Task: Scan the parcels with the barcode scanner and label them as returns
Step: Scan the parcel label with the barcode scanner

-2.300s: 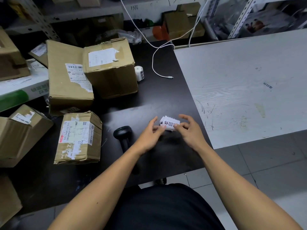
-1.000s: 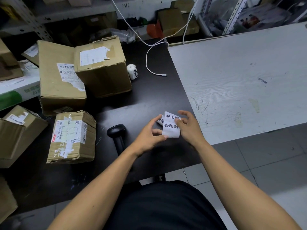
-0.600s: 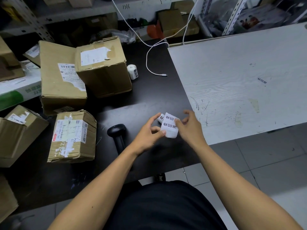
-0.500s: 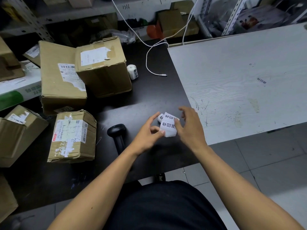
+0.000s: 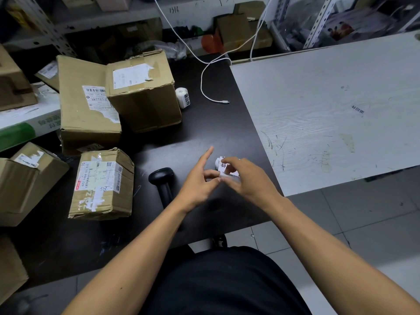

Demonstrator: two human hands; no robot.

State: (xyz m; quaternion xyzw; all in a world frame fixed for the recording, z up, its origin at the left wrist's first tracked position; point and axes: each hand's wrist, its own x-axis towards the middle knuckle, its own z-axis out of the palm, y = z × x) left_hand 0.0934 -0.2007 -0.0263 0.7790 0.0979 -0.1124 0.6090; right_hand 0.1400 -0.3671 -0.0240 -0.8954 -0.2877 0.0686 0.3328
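Here label roll [image 5: 223, 168] pinched between left hand [image 5: 198, 181], right hand [image 5: 244, 178] fingertips.

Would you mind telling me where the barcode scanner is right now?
In the head view the barcode scanner lies untouched on the black table, just left of the left hand and right of the small taped parcel.

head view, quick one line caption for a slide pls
Both hands, left and right, work a strip of return labels above the black desk, scanner lying beside.
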